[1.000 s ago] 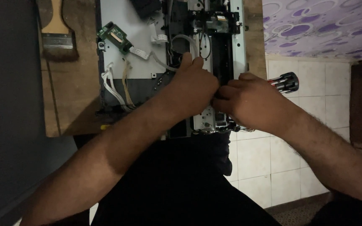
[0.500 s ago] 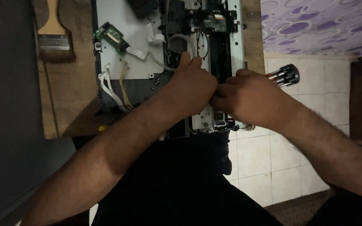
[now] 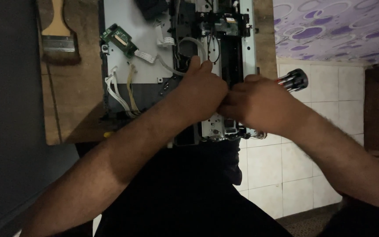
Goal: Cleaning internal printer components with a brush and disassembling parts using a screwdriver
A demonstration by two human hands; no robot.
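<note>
Head view: opened printer chassis of grey sheet metal (image 3: 130, 70) on a wooden table (image 3: 73, 118). Left hand (image 3: 205, 90) curled over the black central mechanism; right hand (image 3: 255, 103) fisted on a screwdriver with black ribbed handle (image 3: 295, 80), knuckles touching. Green circuit board (image 3: 118, 40) left of both hands; wooden-handled brush (image 3: 58, 37) farther left. Best practice, judged: steady the driver tip, press straight.

Dim indoor light, brightest at far centre.
Deep shadow at left and near, swallowing dark clothing; mild glare off pale metal chassis (image 3: 128, 66); slight softness throughout.
</note>
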